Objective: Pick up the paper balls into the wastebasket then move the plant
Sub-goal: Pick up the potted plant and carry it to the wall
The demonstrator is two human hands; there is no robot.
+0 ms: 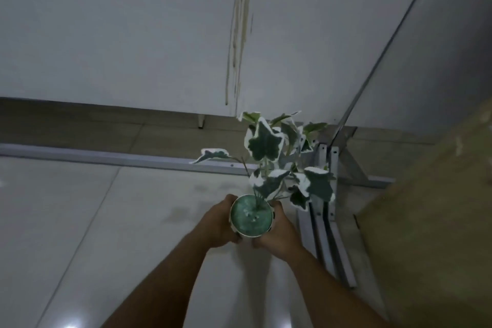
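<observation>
A small potted plant [266, 168] with green leaves edged in white stands in a round white pot [251, 217] with a green top. My left hand [219, 224] grips the pot's left side and my right hand [278, 231] grips its right side. The pot is held between both hands above the pale tiled floor. No paper balls and no wastebasket are in sight.
A white wall [119, 34] with a streaked seam rises ahead over a brown baseboard [80, 125]. A metal floor rail [106, 158] runs along it. Metal frame legs [323, 221] stand right of the plant, beside a tan cardboard surface [431, 221].
</observation>
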